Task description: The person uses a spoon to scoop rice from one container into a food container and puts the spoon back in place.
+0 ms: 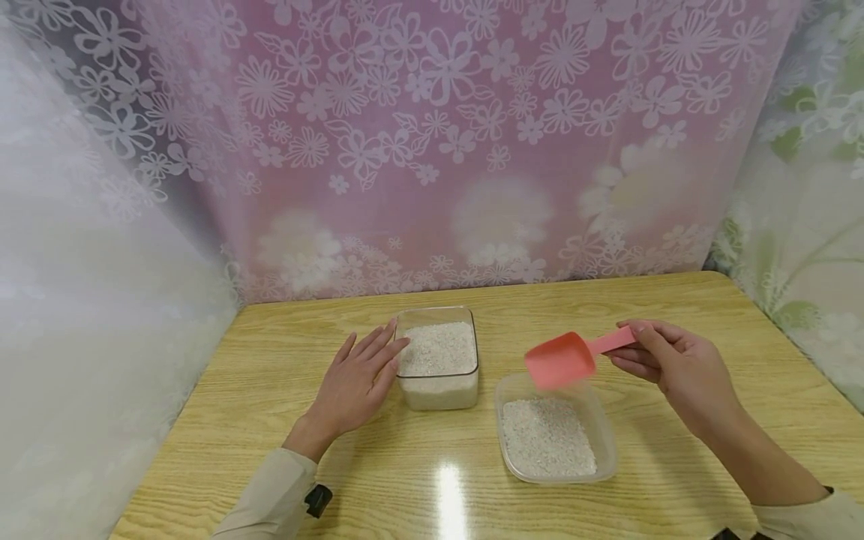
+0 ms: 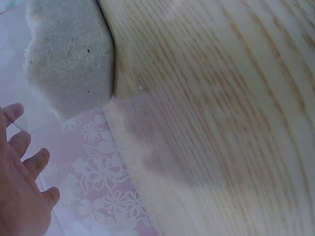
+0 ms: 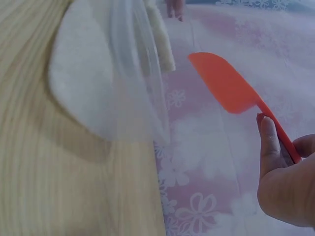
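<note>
My right hand (image 1: 682, 367) pinches the handle of a pink-red scoop (image 1: 562, 360). The scoop hangs above the far rim of a low translucent plastic tub (image 1: 606, 442), and no rice shows in its bowl. Inside the tub lies a layer of rice (image 1: 548, 439). Left of the tub stands a taller clear square container (image 1: 440, 394) with rice well up its walls. My left hand (image 1: 354, 382) rests its extended fingers at that container's left rim. In the right wrist view the scoop (image 3: 226, 83) appears side-on, apart from the tub (image 3: 133, 113).
Both containers stand on a wood-grain table (image 1: 283, 360). A pink flowered curtain (image 1: 418, 150) hangs behind the table's back edge, with pale sheeting at both sides. One small white grain (image 2: 140, 87) lies on the table near the square container.
</note>
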A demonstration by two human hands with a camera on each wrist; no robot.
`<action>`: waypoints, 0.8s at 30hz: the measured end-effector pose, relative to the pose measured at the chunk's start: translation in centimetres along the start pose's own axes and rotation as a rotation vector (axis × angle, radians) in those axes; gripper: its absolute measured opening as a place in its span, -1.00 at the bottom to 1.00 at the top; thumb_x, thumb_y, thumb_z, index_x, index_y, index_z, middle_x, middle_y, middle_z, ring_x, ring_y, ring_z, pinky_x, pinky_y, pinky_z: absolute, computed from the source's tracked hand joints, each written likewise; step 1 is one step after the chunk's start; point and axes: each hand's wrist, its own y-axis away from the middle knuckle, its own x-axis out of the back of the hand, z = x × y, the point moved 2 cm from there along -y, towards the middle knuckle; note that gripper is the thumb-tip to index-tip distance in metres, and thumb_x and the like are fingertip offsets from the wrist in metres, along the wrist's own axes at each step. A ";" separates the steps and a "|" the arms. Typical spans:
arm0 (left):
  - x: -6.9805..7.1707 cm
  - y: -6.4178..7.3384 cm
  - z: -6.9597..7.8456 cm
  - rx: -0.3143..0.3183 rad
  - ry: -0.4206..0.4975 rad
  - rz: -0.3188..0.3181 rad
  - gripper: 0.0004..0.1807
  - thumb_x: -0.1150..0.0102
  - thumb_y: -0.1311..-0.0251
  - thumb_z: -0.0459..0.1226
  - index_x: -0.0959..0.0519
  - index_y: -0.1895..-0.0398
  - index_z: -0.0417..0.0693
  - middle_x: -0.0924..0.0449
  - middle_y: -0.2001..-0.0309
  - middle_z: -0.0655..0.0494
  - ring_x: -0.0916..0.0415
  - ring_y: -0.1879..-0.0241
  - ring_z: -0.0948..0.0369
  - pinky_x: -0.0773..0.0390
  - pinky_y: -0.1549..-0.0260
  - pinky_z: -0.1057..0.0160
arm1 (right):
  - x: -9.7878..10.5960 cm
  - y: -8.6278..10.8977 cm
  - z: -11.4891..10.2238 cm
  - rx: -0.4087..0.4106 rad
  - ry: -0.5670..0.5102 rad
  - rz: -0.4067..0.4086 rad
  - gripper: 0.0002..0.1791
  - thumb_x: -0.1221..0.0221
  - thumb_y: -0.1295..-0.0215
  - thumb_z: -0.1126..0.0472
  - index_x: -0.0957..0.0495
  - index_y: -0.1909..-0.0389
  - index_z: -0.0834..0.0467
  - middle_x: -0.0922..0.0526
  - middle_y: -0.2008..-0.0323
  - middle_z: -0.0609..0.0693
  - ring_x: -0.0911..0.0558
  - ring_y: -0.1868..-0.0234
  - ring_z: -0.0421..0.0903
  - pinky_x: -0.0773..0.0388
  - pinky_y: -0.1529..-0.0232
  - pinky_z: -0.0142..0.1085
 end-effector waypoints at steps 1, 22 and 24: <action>0.0 0.0 0.0 0.000 0.001 0.001 -0.55 0.21 -0.49 -0.09 -0.34 -0.39 0.19 -0.04 -0.46 0.18 -0.02 -0.42 0.17 0.11 -0.35 -0.09 | -0.3 -0.3 -0.1 0.002 -0.045 -0.018 -0.74 -0.03 -0.45 0.24 -0.62 0.03 0.24 -0.70 0.19 0.15 -0.70 0.18 -0.02 -0.55 0.12 -0.22; 0.2 0.0 0.0 0.007 -0.012 -0.010 -0.54 0.22 -0.49 -0.07 -0.32 -0.40 0.21 -0.04 -0.46 0.19 -0.01 -0.42 0.19 0.10 -0.36 -0.08 | -7.9 -6.4 1.3 -0.087 -0.237 -0.028 -0.78 -0.07 -0.42 0.22 -0.56 0.09 0.28 -0.70 0.27 0.15 -0.72 0.24 -0.06 -0.56 0.09 -0.26; 0.2 0.0 0.0 0.006 -0.012 -0.011 -0.54 0.22 -0.49 -0.07 -0.32 -0.40 0.20 -0.04 -0.46 0.19 0.00 -0.42 0.18 0.10 -0.36 -0.08 | -8.6 -6.8 1.8 -0.100 -0.212 -0.026 -0.76 -0.06 -0.43 0.22 -0.53 0.05 0.29 -0.69 0.27 0.14 -0.71 0.24 -0.06 -0.56 0.09 -0.26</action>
